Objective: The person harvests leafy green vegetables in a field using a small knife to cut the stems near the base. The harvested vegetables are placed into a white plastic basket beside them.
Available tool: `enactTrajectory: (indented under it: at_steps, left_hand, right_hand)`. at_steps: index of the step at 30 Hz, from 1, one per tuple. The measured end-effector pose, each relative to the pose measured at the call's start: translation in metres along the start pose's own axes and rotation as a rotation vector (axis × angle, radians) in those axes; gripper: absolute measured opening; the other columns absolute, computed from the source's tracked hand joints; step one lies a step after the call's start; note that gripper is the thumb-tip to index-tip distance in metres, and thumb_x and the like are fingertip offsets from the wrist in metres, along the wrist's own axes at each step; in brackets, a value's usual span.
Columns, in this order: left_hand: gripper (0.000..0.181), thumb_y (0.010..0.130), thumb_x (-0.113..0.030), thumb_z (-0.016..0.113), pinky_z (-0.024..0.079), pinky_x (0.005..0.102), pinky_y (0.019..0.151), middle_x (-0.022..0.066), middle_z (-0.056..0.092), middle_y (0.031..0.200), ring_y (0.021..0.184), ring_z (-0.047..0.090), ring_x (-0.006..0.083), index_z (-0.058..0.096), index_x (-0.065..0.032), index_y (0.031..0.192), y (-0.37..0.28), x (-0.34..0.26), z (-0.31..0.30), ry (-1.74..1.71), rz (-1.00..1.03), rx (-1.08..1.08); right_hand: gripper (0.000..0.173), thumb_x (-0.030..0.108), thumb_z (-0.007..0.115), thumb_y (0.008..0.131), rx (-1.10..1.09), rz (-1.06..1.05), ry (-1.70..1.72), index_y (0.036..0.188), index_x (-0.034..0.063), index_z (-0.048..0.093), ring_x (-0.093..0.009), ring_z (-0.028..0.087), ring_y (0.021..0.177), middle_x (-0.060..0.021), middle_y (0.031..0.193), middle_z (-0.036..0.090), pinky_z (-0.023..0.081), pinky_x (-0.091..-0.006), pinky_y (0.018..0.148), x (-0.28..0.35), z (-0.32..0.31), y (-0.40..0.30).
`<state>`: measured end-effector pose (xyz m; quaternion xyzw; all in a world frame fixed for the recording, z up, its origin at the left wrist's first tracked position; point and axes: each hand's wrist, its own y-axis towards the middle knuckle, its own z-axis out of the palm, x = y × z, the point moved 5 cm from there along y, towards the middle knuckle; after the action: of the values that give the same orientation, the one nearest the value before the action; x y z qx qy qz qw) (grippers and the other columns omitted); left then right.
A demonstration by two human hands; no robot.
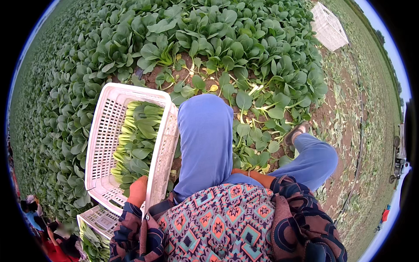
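Observation:
My left hand (138, 190) reaches over the near rim of a white slatted plastic crate (165, 137); its fingers are partly hidden against the leaves. Inside the crate lie rows of leafy greens with pale green stems (123, 140), stems to the left and leaves to the right. My right hand (240, 171) is low between my legs, mostly hidden by the blue trousers, with a bracelet at the wrist. Cut leaves (255, 134) and a few white stem pieces (256, 89) lie on the soil in front of it.
Dense standing greens (229, 26) grow ahead and to the left. A second crate (98, 219) holding greens stands at lower left, near other people (55, 242). Another white crate (328, 28) sits at upper right. A dark hose (361, 131) runs along the littered soil at right.

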<state>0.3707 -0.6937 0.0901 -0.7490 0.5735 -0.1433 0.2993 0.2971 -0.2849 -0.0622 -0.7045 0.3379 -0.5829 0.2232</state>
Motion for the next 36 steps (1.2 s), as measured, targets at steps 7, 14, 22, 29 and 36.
enactTrajectory:
  at_steps: [7,14,22,29,36]
  left_hand:
    - [0.044,0.086,-0.027,0.061,0.047,0.0391,0.073,0.0228,0.060,0.090,0.081,0.061,0.0343,0.047,0.0022,0.114,0.002,-0.065,-0.048,-0.456,0.016,-0.452]
    - [0.027,0.076,-0.029,0.064,0.047,0.0460,0.065,0.0190,0.064,0.081,0.077,0.060,0.0403,0.054,-0.0119,0.094,0.052,-0.061,-0.054,-0.234,-0.243,-0.448]
    - [0.026,0.076,-0.034,0.064,0.049,0.0452,0.066,0.0173,0.065,0.080,0.078,0.062,0.0377,0.059,-0.0142,0.092,0.044,-0.048,-0.037,-0.160,-0.411,-0.323]
    - [0.033,0.075,-0.030,0.066,0.050,0.0427,0.067,0.0154,0.066,0.080,0.076,0.064,0.0345,0.061,-0.0141,0.103,0.040,-0.031,0.004,-0.392,-0.399,-0.245]
    - [0.029,0.074,-0.022,0.067,0.051,0.0424,0.065,0.0148,0.065,0.080,0.073,0.064,0.0340,0.061,-0.0122,0.101,0.019,-0.031,-0.009,-0.292,-0.421,-0.379]
  right_hand:
    - [0.028,0.029,0.058,0.078,-0.082,-0.013,-0.045,0.084,0.0038,0.067,-0.033,0.061,0.076,-0.0198,0.085,0.064,0.046,-0.0406,0.066,-0.013,0.009,0.028]
    - [0.036,0.037,0.053,0.081,-0.103,-0.112,0.133,0.080,0.0041,0.067,-0.040,0.059,0.074,-0.0220,0.080,0.062,0.046,-0.0436,0.066,0.010,0.003,0.019]
    - [0.034,0.035,0.049,0.085,-0.012,-0.213,0.248,0.081,0.0034,0.062,-0.036,0.059,0.071,-0.0204,0.078,0.061,0.044,-0.0416,0.066,0.013,0.017,0.010]
    - [0.034,0.031,0.048,0.088,0.136,-0.202,0.632,0.076,0.0012,0.059,-0.029,0.057,0.065,-0.0162,0.073,0.060,0.041,-0.0403,0.062,-0.022,0.021,0.014]
    - [0.033,0.030,0.048,0.088,0.260,-0.112,0.577,0.075,0.0012,0.058,-0.027,0.054,0.063,-0.0143,0.070,0.059,0.039,-0.0398,0.060,-0.011,-0.029,0.001]
